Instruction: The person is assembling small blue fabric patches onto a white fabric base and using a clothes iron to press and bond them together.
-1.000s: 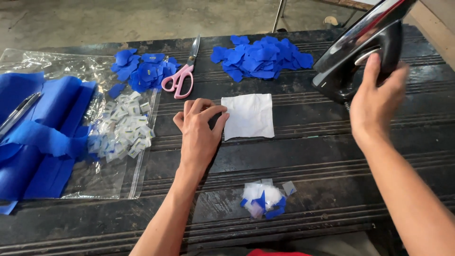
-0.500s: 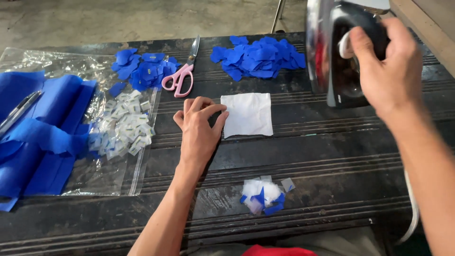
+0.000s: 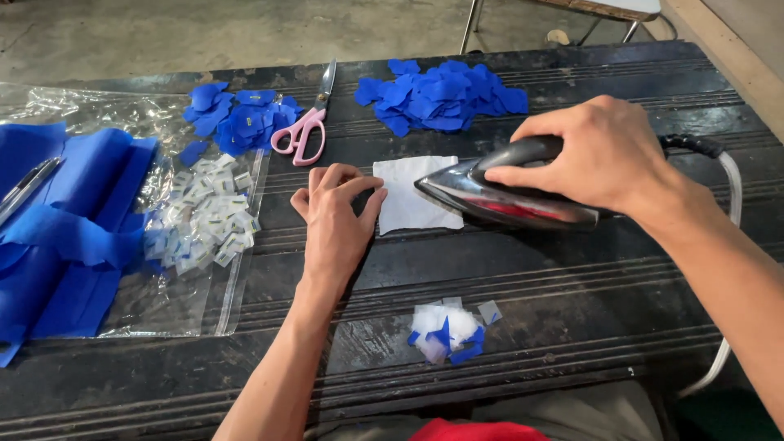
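A white cloth square (image 3: 406, 200) lies flat in the middle of the dark wooden table (image 3: 572, 278). My left hand (image 3: 335, 219) rests on the table with its fingertips touching the cloth's left edge. My right hand (image 3: 600, 151) grips the black handle of a clothes iron (image 3: 510, 200), whose metal nose lies over the right part of the cloth. The iron's cord (image 3: 727, 171) runs off to the right.
Pink-handled scissors (image 3: 306, 126) lie behind the cloth. Blue fabric pieces are piled at the back centre (image 3: 441, 94) and back left (image 3: 233, 118). A clear plastic bag (image 3: 204, 286) holds small white tags (image 3: 204, 216). Blue fabric strips (image 3: 65, 229) lie far left. White and blue scraps (image 3: 447, 327) sit near the front.
My right hand has brought the iron down from upright at the table's right side and laid it flat onto the white cloth. My left hand has stayed at the cloth's left edge.
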